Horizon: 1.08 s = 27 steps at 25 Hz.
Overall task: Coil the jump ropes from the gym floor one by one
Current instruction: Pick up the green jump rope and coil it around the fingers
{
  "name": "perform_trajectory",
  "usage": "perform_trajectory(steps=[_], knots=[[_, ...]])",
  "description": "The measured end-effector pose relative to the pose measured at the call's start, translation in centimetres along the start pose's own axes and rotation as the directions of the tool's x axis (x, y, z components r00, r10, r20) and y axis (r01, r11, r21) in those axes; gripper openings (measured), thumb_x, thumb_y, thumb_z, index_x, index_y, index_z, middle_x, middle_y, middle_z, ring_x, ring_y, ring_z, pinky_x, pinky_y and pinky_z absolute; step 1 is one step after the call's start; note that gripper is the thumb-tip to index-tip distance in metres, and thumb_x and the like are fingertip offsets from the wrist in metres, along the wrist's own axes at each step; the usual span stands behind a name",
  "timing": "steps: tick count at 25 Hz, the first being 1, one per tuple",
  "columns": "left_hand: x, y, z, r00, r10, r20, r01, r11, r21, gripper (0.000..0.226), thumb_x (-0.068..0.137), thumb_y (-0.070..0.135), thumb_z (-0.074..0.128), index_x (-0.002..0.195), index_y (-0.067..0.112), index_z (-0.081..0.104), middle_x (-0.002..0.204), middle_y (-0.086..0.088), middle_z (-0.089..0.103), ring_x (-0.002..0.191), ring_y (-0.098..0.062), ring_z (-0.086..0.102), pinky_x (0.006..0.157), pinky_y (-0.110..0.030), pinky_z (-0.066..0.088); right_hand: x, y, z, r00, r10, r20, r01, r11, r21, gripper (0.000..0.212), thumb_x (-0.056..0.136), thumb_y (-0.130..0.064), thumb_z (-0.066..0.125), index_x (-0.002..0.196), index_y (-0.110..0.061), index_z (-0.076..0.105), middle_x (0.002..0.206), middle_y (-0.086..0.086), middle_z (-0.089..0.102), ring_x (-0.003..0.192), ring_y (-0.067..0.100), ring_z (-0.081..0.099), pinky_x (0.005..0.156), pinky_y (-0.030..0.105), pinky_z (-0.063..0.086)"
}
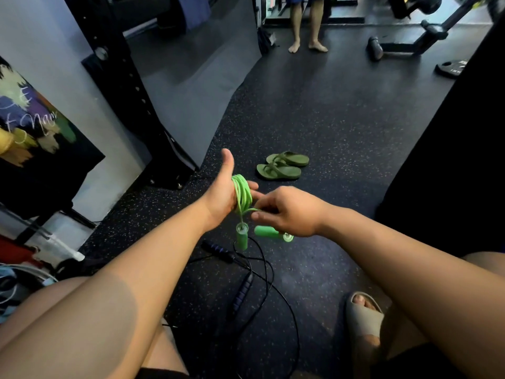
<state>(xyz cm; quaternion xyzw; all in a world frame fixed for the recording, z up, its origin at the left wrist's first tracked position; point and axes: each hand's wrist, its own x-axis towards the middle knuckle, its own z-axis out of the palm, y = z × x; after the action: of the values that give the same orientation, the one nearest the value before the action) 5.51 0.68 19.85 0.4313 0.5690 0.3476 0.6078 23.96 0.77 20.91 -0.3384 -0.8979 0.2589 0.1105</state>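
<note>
While green rope (241, 191) wraps flat L hand (222, 194), R hand (289, 212) pinches it, black rope (241, 292) below, sandals (280, 170) beyond

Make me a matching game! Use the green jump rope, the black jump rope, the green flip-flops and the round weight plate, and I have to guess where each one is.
Things
1. green jump rope
2. black jump rope
3. green flip-flops
4. weight plate

Places
A. flat on the floor, far off at the right
B. wound round the left hand
C. side by side on the floor, as a pair
D. spread loose on the floor, not coiled

Right pairs: 1-B, 2-D, 3-C, 4-A.
</note>
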Motion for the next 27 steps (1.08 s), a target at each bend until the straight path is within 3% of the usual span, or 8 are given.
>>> perform_trajectory(steps=[3,5,9,13,17,20,22,27], knots=[[-0.2,-0.7,0.4,0.963,-0.136,0.231,0.067,0.957,0.282,0.137,0.066,0.096,-0.009,0.109,-0.009,0.067,0.099,-0.028,0.07,0.099,-0.032,0.071,0.105,-0.041,0.039,-0.3,0.2,-1.5,0.997,0.009,-0.079,-0.007,1.0,0.028,0.02,0.087,-0.042,0.073,0.085,-0.022,0.074,0.072,-0.008,0.072,0.063,0.007,0.064,0.059,0.028,0.05],[-0.9,-0.6,1.0,0.924,-0.221,0.313,0.108,0.934,0.34,0.131,0.07,0.09,-0.014,0.102,-0.01,0.065,0.082,-0.024,0.07,0.089,-0.036,0.071,0.095,-0.04,0.044,-0.4,0.6,-2.2,0.995,0.023,-0.099,-0.015,0.997,0.075,0.023,0.078,-0.043,0.081,0.082,-0.021,0.074,0.07,-0.008,0.072,0.063,0.005,0.065,0.059,0.026,0.052],[-1.8,-0.2,1.3,0.808,-0.263,0.527,0.161,0.959,0.232,0.128,0.063,0.096,-0.011,0.098,-0.006,0.058,0.062,-0.01,0.063,0.07,-0.034,0.065,0.081,-0.038,0.048,-0.1,2.3,-2.1,0.992,0.04,-0.124,0.003,0.945,0.327,0.027,0.069,-0.034,0.087,0.076,-0.013,0.071,0.063,-0.006,0.066,0.055,0.002,0.055,0.053,0.019,0.043],[-2.2,0.5,0.8,0.756,-0.178,0.63,0.158,0.983,0.088,0.118,0.053,0.102,-0.01,0.078,0.006,0.055,0.044,0.001,0.038,0.045,-0.022,0.046,0.071,-0.036,0.047,0.2,4.1,-0.2,0.981,0.158,-0.117,-0.043,0.754,0.656,0.022,0.073,-0.035,0.08,0.076,-0.016,0.07,0.063,-0.001,0.058,0.057,0.012,0.045,0.05,0.022,0.034],[-2.4,0.5,0.2,0.785,-0.121,0.607,0.147,0.989,0.007,0.109,0.054,0.101,-0.009,0.064,0.011,0.051,0.037,0.005,0.028,0.033,-0.017,0.032,0.068,-0.038,0.044,0.5,3.4,2.9,0.99,0.141,0.016,-0.089,0.53,0.843,0.042,0.084,-0.056,0.065,0.102,-0.019,0.074,0.089,0.031,0.059,0.08,0.028,0.049,0.07,0.038,0.042],[-2.2,0.9,-0.3,0.851,-0.081,0.518,0.133,0.989,-0.064,0.104,0.061,0.1,-0.007,0.06,0.012,0.048,0.034,0.004,0.024,0.031,-0.017,0.028,0.066,-0.037,0.044,0.5,2.4,2.7,0.988,0.124,0.092,-0.135,0.408,0.903,0.045,0.082,-0.06,0.062,0.098,-0.019,0.071,0.067,0.009,0.052,0.052,0.012,0.043,0.053,0.026,0.041],[-2.3,1.2,-0.6,0.886,-0.07,0.459,0.121,0.989,-0.082,0.103,0.065,0.099,-0.006,0.059,0.01,0.047,0.034,0.004,0.024,0.03,-0.017,0.026,0.066,-0.036,0.045,0.5,2.1,2.2,0.992,0.103,0.072,-0.109,0.428,0.897,0.032,0.088,-0.043,0.065,0.102,-0.015,0.068,0.063,-0.007,0.057,0.047,0.005,0.037,0.049,0.024,0.035],[-2.5,1.2,-0.3,0.961,-0.043,0.272,0.072,0.993,-0.095,0.099,0.072,0.096,0.001,0.056,0.01,0.049,0.034,0.003,0.023,0.031,-0.017,0.023,0.063,-0.035,0.044,1.1,1.6,2.1,0.989,0.146,0.014,-0.086,0.501,0.861,0.03,0.089,-0.024,0.071,0.114,-0.008,0.069,0.076,0.001,0.065,0.049,0.006,0.043,0.047,0.022,0.036]])
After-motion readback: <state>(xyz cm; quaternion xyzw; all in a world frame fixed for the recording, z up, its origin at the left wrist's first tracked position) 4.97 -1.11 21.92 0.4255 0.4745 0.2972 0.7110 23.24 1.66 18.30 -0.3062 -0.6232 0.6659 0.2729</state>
